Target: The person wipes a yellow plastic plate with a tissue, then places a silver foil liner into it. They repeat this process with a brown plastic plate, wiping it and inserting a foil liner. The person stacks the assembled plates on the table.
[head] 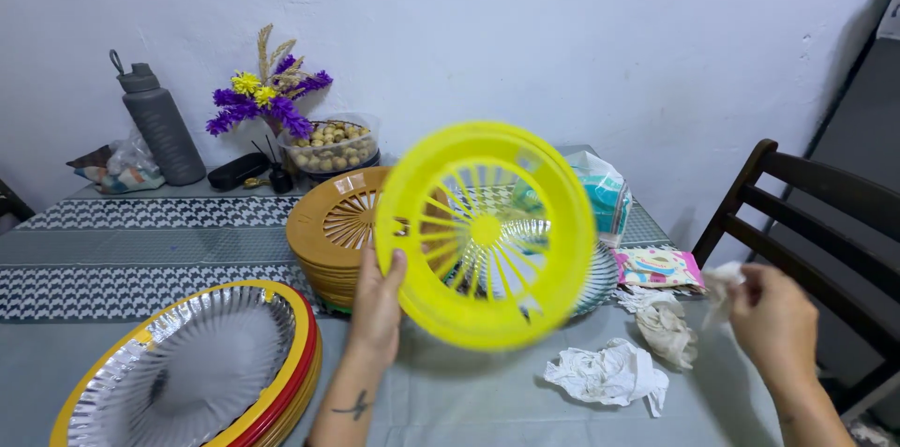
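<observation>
My left hand [377,302] grips the lower left rim of a yellow slotted plastic plate holder [485,233], held upright and tilted above the table, slightly blurred. My right hand [771,318] is off to the right near the table's edge, pinching a small crumpled white tissue [722,280]. Behind the yellow holder a stack of orange-brown slotted holders [333,231] rests on the table. At the front left lies a stack of holders lined with silver foil plates [202,367].
Crumpled tissues [609,374] and a wet-wipe pack [659,268] lie at the right. At the back stand a grey bottle [162,121], dried flowers [270,96], a tub of nuts [330,147]. A dark wooden chair [816,213] is on the right.
</observation>
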